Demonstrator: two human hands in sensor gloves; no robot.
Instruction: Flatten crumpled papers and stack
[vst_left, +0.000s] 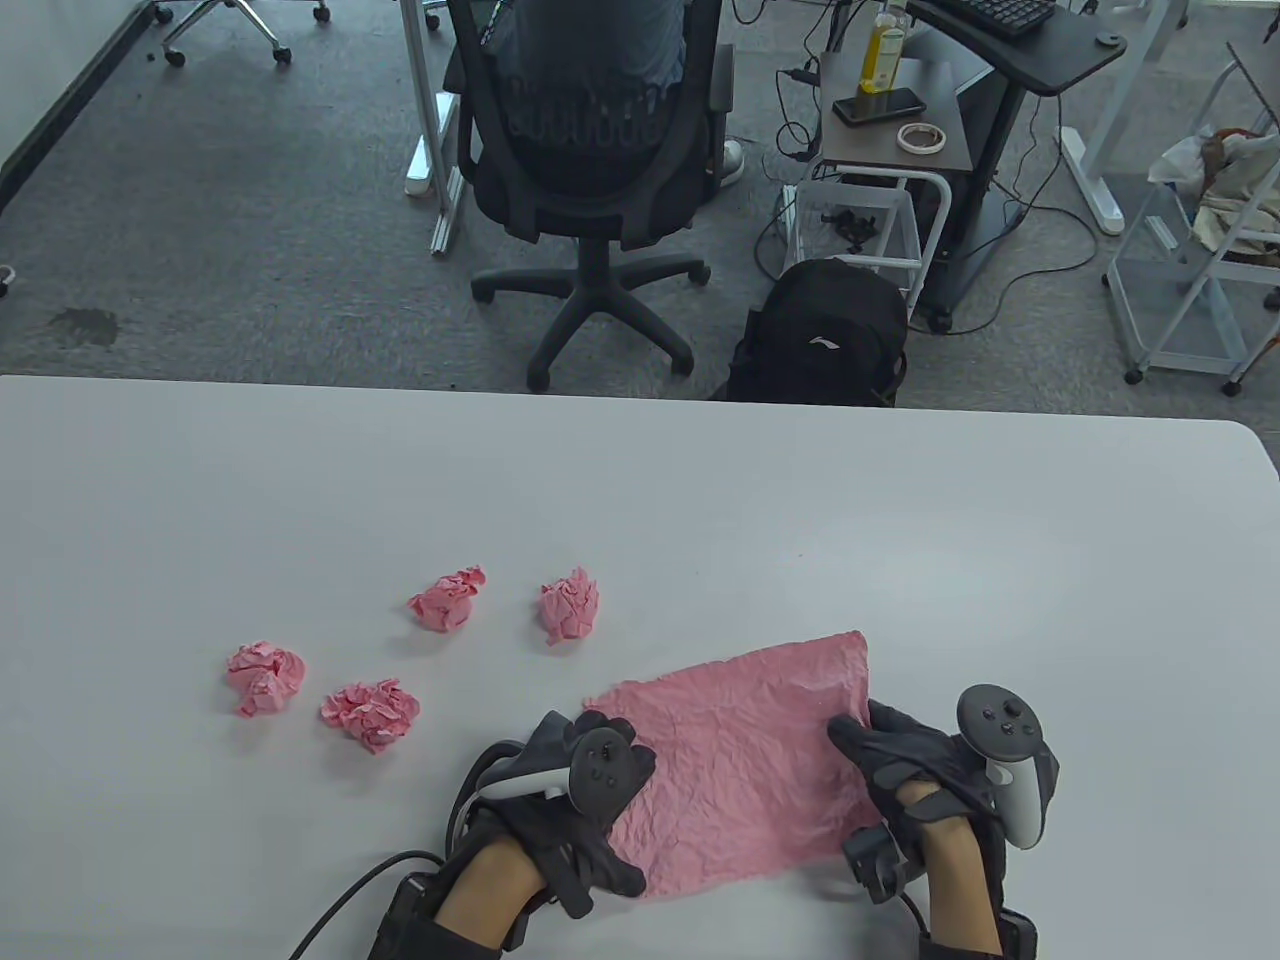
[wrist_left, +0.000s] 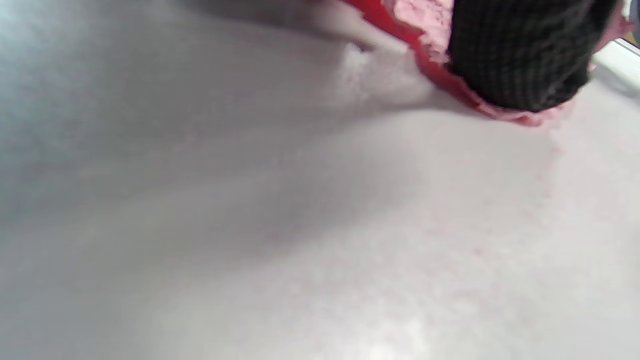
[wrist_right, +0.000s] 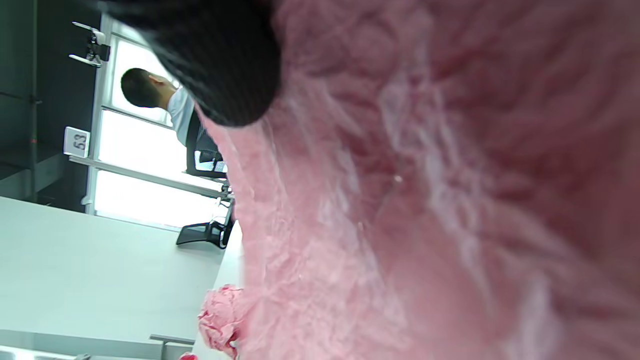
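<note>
Right now the white tabletop (vst_left: 640, 500) carries everything, and the biggest thing on it is the pink sheet (vst_left: 745, 760) spread out near my edge, between my two hands. My left hand (vst_left: 570, 800) rests on its left edge and my right hand (vst_left: 915, 770) presses its right edge, fingers laid flat on the paper; neither grip is closed around anything, both lie spread on the sheet. In the left wrist view a gloved fingertip (wrist_left: 520, 55) sits on the paper's rim where it meets the tabletop.

The risk I see is tearing: the paper looks thin and creased all over, and if I drag my palms apart too hard while pinning the edges, a crease could split. It could also slide instead of smoothing, since the tabletop looks slick, and the far corner, which seems slightly lifted, may curl back once I let go.

The sheet itself is roughly rectangular, lying at a slant, still covered in fine wrinkles, with ragged, wavy edges.

Smaller still, four crumpled pink balls wait to the left, well apart from the sheet: one far left (vst_left: 265, 678), one nearer me (vst_left: 370, 712), and two farther back (vst_left: 447, 598) (vst_left: 568, 604). I judge no stack is begun yet.
</note>
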